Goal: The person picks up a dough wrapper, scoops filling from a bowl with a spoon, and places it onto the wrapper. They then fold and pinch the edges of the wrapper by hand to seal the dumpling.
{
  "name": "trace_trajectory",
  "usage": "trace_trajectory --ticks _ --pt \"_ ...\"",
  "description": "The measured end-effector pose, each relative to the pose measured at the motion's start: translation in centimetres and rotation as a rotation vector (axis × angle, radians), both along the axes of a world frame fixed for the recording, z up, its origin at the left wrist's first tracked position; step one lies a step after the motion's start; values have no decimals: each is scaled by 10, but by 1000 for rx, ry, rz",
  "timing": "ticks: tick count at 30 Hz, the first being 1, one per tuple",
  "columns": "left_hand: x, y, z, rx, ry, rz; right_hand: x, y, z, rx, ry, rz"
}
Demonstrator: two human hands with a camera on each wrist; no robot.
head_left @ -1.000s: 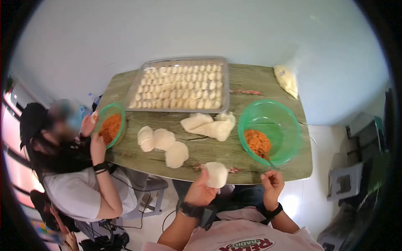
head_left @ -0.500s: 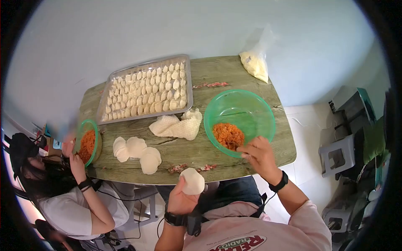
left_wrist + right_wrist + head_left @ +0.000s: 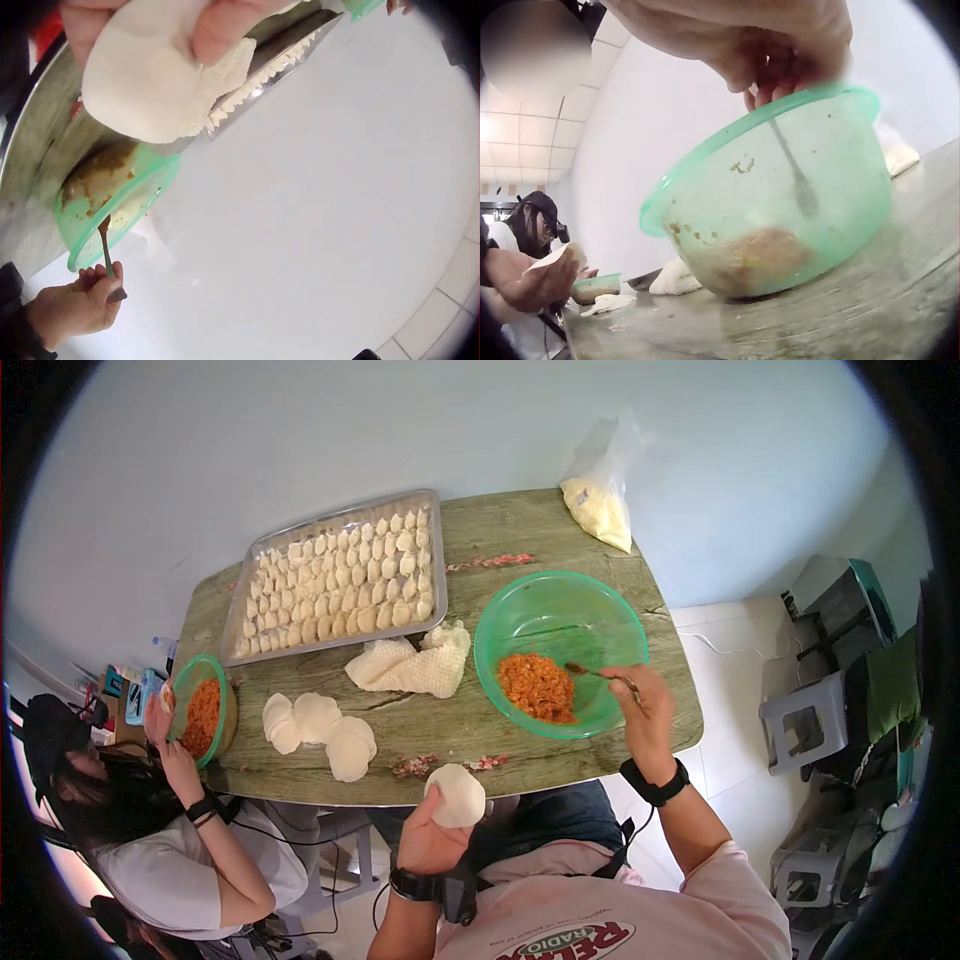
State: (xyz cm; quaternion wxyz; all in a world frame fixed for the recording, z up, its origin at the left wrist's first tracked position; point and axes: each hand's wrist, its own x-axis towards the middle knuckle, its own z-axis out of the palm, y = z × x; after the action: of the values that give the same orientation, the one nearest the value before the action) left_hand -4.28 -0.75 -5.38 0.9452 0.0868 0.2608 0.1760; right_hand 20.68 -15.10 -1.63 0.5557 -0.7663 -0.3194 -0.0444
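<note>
In the head view my left hand [image 3: 430,845] holds a round white dumpling wrapper [image 3: 460,797] at the table's front edge. The left wrist view shows a thumb [image 3: 217,34] pressed on that wrapper's face. My right hand [image 3: 650,722] grips a spoon [image 3: 592,672] by its handle, over the right side of a large green bowl [image 3: 612,622]. The spoon's dark-stained tip hangs inside the bowl, just right of an orange-red filling [image 3: 535,688]. Through the bowl's wall the right wrist view shows the spoon [image 3: 795,169] above the filling.
Several loose wrappers [image 3: 350,748] lie left of centre, with a crumpled white cloth [image 3: 410,667] behind them. A metal tray [image 3: 440,575] carries rows of dumplings. A bag [image 3: 600,510] stands far right. At left another person [image 3: 180,850] works over a smaller green bowl [image 3: 232,710].
My right hand moved from the bowl's near edge up to its right side, bringing the spoon out of the filling's near part. The view swung right. My left hand keeps the wrapper.
</note>
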Motion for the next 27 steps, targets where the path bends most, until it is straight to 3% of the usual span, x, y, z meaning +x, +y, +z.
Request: trace_trajectory --ticks 14,27 --pt "2 2 -1 13 54 33 13 -12 -2 -56 312 317" --pt "6 -5 3 -35 26 2 17 -6 0 -27 516 383"
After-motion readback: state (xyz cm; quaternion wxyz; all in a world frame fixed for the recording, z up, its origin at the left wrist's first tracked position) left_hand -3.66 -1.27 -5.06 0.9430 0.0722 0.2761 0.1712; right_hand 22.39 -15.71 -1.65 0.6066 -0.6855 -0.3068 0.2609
